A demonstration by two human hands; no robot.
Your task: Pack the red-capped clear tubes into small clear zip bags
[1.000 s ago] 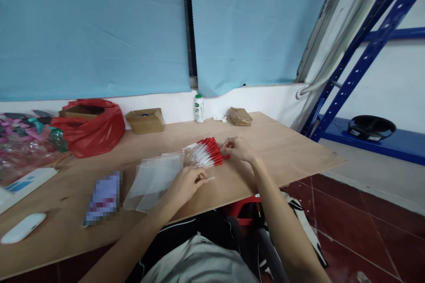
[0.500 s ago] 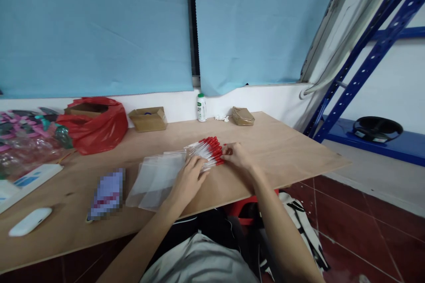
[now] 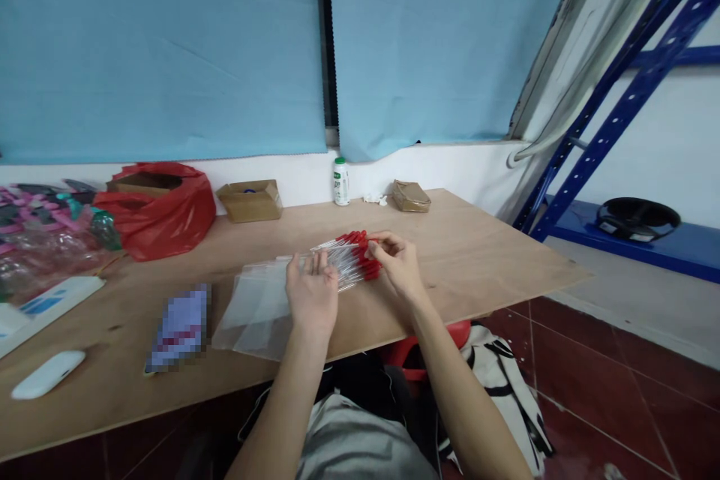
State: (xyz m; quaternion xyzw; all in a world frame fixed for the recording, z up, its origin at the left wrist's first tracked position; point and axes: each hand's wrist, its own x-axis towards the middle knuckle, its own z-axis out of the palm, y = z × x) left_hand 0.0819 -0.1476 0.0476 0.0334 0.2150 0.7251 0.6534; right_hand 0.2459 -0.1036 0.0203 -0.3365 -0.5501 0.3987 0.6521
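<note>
A pile of slim screwdriver-like tools [image 3: 349, 264] with red handles and shiny metal shafts lies on the wooden table, handles toward the right. My right hand [image 3: 398, 262] is at the handle end, thumb and fingers pinched on one red handle; its shaft points left across the pile. My left hand [image 3: 313, 296] is turned palm up beside the shaft tips, its fingers partly bent and apart, with nothing visible in them. Under and left of that hand, clear plastic bags [image 3: 256, 307] lie flat and overlapping.
On the left are a pixelated purple item [image 3: 180, 330], a white oval case [image 3: 49, 375], a power strip [image 3: 50, 311], a red bag [image 3: 163, 214] and spray bottles [image 3: 50, 232]. Along the wall stand an open carton [image 3: 250, 202], a white bottle [image 3: 340, 184] and a brown packet [image 3: 411, 196].
My left hand has lifted off the shafts, moved slightly left and turned palm up. My right hand has risen a little and pinches one red handle.
</note>
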